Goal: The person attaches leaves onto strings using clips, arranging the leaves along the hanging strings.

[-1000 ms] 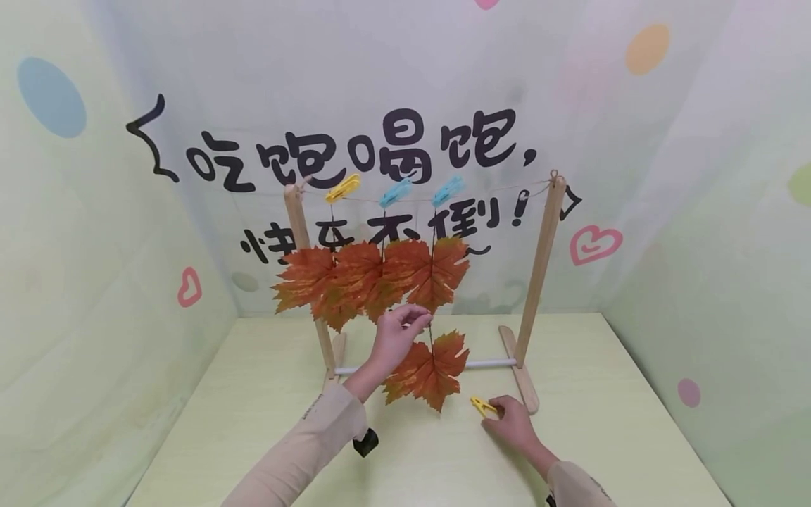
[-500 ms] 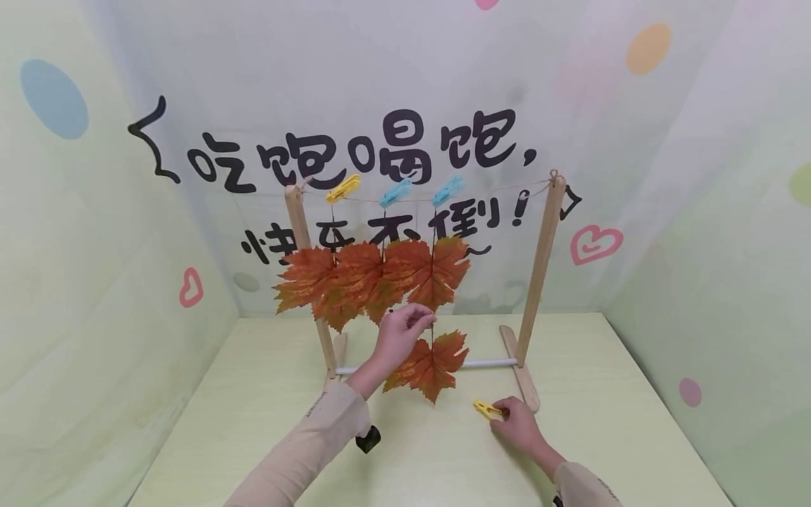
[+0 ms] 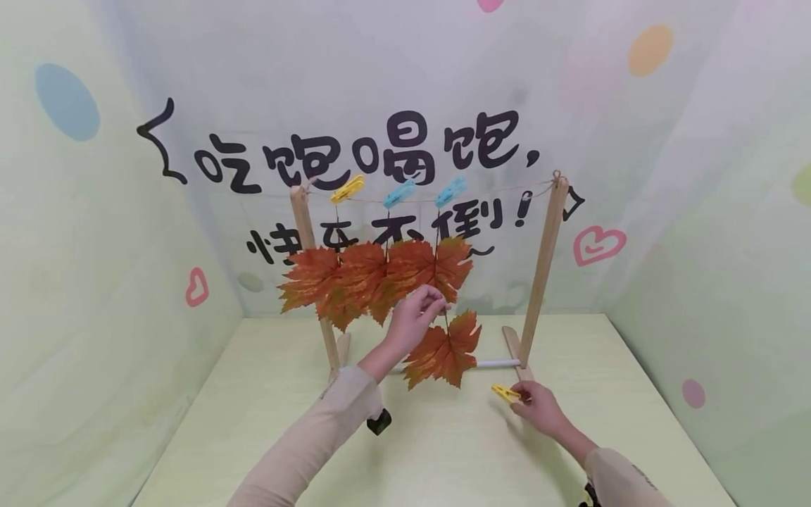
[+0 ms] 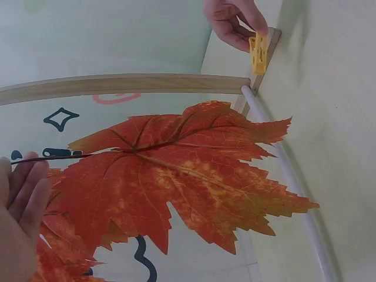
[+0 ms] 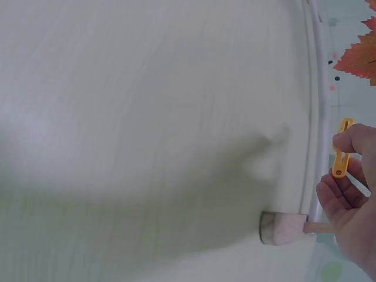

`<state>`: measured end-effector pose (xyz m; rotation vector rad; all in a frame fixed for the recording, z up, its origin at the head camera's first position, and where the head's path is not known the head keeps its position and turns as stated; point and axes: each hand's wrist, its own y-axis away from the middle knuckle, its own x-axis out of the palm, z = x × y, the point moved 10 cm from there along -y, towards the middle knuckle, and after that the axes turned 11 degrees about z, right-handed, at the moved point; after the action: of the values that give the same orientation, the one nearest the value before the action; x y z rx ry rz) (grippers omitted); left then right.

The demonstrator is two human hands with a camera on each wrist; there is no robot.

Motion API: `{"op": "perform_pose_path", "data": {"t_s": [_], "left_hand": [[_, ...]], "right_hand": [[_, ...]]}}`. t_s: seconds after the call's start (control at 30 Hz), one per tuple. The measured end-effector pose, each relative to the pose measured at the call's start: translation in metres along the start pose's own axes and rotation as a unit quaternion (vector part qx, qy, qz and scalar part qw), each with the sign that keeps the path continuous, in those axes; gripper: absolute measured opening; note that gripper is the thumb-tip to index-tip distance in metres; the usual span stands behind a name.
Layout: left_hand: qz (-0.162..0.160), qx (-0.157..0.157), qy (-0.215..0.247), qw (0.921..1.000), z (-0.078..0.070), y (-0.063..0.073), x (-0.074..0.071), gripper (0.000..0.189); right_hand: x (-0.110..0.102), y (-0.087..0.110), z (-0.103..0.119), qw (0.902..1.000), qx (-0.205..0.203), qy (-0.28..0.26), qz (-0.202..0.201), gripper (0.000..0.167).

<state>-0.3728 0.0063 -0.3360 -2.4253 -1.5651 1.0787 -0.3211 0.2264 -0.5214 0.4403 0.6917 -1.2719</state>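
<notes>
My left hand [image 3: 416, 318] pinches the thin stem of an orange-red artificial maple leaf [image 3: 443, 352], which hangs below the fingers in front of the rack. In the left wrist view the leaf [image 4: 176, 170] fills the middle, its stem running to the fingers [image 4: 26, 188]. My right hand [image 3: 541, 408] holds a yellow clothespin [image 3: 505, 393] between thumb and fingers, low over the table by the rack's right foot. Behind the left hand, several similar leaves [image 3: 361, 274] hang overlapping from the string, under a yellow clothespin [image 3: 348, 189] and two blue clothespins [image 3: 451, 191].
Twine [image 3: 507, 189] spans a left wooden post [image 3: 303, 218] and a right wooden post [image 3: 545, 267]. A white rod [image 3: 497, 364] joins the posts near the pale table [image 3: 285, 422]. A printed backdrop [image 3: 405, 63] stands behind, with side walls left and right.
My left hand has risen and shifted slightly right, carrying the leaf with it. My right hand has moved right and a little up with the yellow clothespin. The hanging leaves stay put.
</notes>
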Motion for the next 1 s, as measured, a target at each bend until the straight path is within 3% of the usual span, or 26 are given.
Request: {"op": "perform_pose_path", "data": {"t_s": [0.3,0.53,1.0], "left_hand": [[-0.008,-0.015,-0.005,0.9998,-0.014,-0.011,0.004,0.009],[-0.028,0.003,-0.038,0.9989,-0.025,-0.011,0.007,0.013],[-0.041,0.016,-0.042,0.9981,-0.033,-0.011,0.014,0.013]], "right_hand": [[-0.042,-0.003,0.015,0.9998,-0.017,0.000,0.002,0.025],[-0.063,-0.004,0.023,0.9995,-0.020,0.021,0.010,0.022],[-0.102,-0.010,0.058,0.9965,-0.074,0.033,-0.021,0.025]]}}
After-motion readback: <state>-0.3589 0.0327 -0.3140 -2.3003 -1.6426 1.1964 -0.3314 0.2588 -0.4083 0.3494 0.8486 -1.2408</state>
